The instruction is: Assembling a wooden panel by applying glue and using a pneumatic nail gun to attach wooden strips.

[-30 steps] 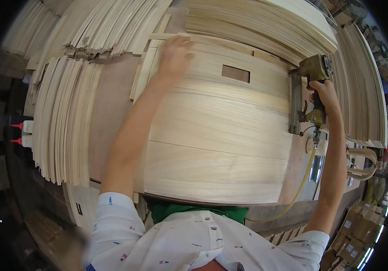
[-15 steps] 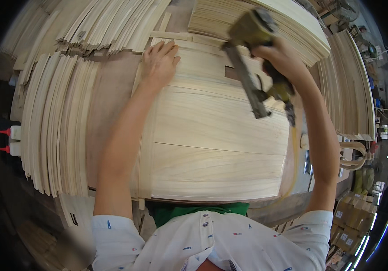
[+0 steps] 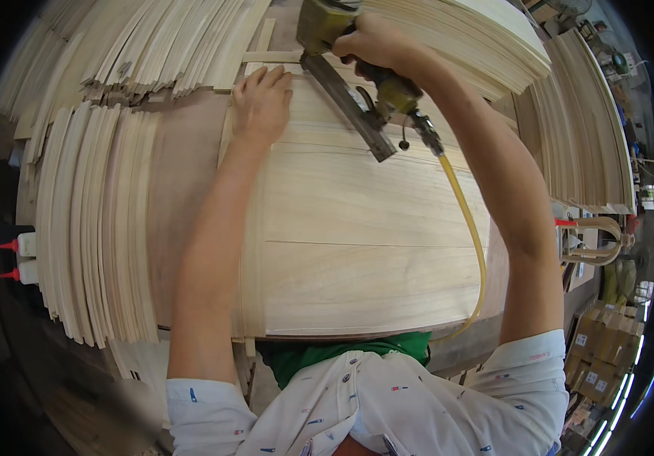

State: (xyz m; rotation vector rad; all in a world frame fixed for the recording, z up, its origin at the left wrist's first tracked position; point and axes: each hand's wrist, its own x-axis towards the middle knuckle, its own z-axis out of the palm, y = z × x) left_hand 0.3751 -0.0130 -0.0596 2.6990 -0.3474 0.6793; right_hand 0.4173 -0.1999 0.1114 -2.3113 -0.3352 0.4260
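Observation:
My right hand (image 3: 376, 44) grips the handle of a pneumatic nail gun (image 3: 346, 106), dark olive with a long slanted magazine. Its nose is down by the far edge of a pale wooden panel (image 3: 365, 228), close to my left hand; whether it touches the wood I cannot tell. A yellow air hose (image 3: 470, 213) runs from the gun's handle toward me over the panel. My left hand (image 3: 261, 102) lies flat with fingers stretched out at the panel's far left corner, above a thin wooden strip (image 3: 252, 251) along the left edge.
Stacks of thin wooden strips (image 3: 95, 220) stand at the left, with more piles of slats (image 3: 182, 38) behind. Wooden boards (image 3: 456, 42) are piled at the far right. Two white bottles (image 3: 26, 245) with red tips stand at the left edge. Cardboard boxes (image 3: 601, 349) sit at the right.
My right hand has carried the nail gun leftward and away from me, to the panel's far edge near my left hand. The hose has swung over the panel. My left hand stays at the corner.

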